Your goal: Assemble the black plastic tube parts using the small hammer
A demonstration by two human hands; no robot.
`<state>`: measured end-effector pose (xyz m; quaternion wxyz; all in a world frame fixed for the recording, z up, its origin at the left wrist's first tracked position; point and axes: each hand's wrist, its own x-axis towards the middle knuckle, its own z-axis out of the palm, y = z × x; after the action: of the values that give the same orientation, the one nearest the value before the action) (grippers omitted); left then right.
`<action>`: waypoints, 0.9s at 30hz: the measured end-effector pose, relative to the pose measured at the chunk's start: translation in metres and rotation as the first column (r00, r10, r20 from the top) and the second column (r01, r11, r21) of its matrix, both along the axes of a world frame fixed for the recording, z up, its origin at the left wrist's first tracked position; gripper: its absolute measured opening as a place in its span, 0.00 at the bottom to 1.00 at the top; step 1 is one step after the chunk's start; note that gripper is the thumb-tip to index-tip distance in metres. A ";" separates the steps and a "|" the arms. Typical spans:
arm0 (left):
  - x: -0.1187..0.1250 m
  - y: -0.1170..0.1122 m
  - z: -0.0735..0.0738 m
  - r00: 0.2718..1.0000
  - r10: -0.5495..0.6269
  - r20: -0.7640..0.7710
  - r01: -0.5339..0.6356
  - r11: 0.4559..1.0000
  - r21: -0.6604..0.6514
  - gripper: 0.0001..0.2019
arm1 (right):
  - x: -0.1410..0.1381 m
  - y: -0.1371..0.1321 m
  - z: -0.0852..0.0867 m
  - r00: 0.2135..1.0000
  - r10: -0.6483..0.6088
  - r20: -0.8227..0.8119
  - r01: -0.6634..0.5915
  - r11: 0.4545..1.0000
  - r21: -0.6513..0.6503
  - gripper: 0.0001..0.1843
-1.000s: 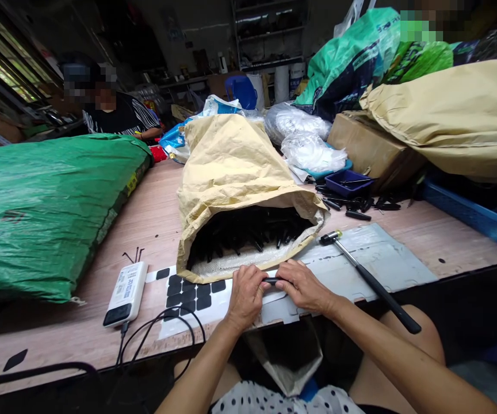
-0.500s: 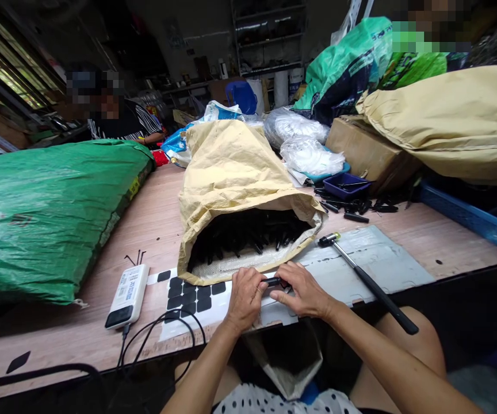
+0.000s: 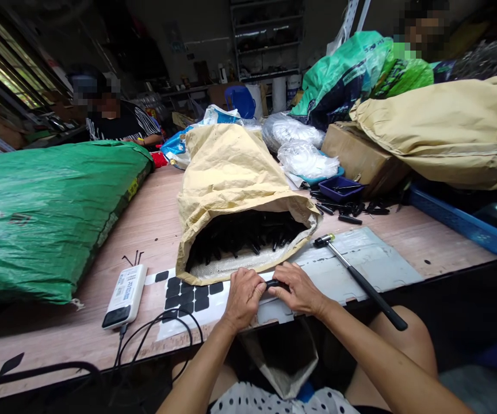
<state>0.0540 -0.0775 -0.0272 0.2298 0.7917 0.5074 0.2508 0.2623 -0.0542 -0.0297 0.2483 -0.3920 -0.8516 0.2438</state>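
Between my two hands lies a small black rod-like piece [image 3: 271,283], held just in front of the open bag. My left hand [image 3: 243,296] is closed on its left end, thumb and fingers pressed together. The fingers of my right hand [image 3: 297,287] are curled round its right end, which they mostly hide. Right behind my hands, the tan paper sack [image 3: 235,167] lies on its side with its mouth towards me. Many black slender pieces [image 3: 248,236] fill the opening. A grey sheet [image 3: 373,259] lies under and beside my right hand.
A hammer [image 3: 360,282] with a black handle rests on the sheet, its handle past the table edge. At left are a white power bank [image 3: 125,296] with cables and a large green sack [image 3: 54,218]. Loose black pieces surround a purple tray [image 3: 341,188]. Two other people are beyond the table.
The view has shifted slightly to the right. My right hand has closed a little further over the black piece; both hands stay in about the same place.
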 end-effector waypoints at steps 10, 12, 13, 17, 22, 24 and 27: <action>0.000 -0.001 0.004 0.978 0.121 0.170 -0.123 0.992 -0.002 0.04 | -0.001 -0.002 0.008 0.997 -0.050 -0.062 0.046 0.997 -0.064 0.12; 0.000 -0.002 0.004 0.979 0.128 0.161 -0.129 0.992 -0.001 0.04 | -0.001 -0.001 0.006 0.997 -0.050 -0.065 0.047 0.997 -0.058 0.12; 0.001 -0.002 0.004 0.980 0.128 0.152 -0.130 0.992 0.000 0.03 | -0.001 -0.001 0.005 0.996 -0.050 -0.068 0.047 0.997 -0.055 0.13; 0.002 -0.003 0.001 0.989 0.108 0.099 -0.110 0.994 0.019 0.04 | -0.002 0.002 -0.002 0.997 -0.049 -0.058 0.046 0.998 -0.046 0.14; 0.003 0.002 -0.002 0.995 0.092 0.045 -0.094 0.995 0.043 0.05 | -0.001 0.003 -0.004 0.997 -0.041 -0.058 0.040 0.999 -0.024 0.12; 0.004 0.002 0.002 0.993 0.103 0.050 -0.106 0.993 0.049 0.05 | 0.000 0.002 -0.001 0.992 -0.032 -0.120 0.027 0.999 -0.042 0.11; 0.004 -0.015 0.017 0.990 0.119 0.078 -0.124 0.991 0.060 0.05 | 0.006 0.000 0.003 0.942 -0.018 -0.336 -0.024 0.993 -0.119 0.13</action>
<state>0.0584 -0.0928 -0.0104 0.2073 0.7565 0.5374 0.3098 0.2685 -0.0541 -0.0267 0.3652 -0.3578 -0.7809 0.3588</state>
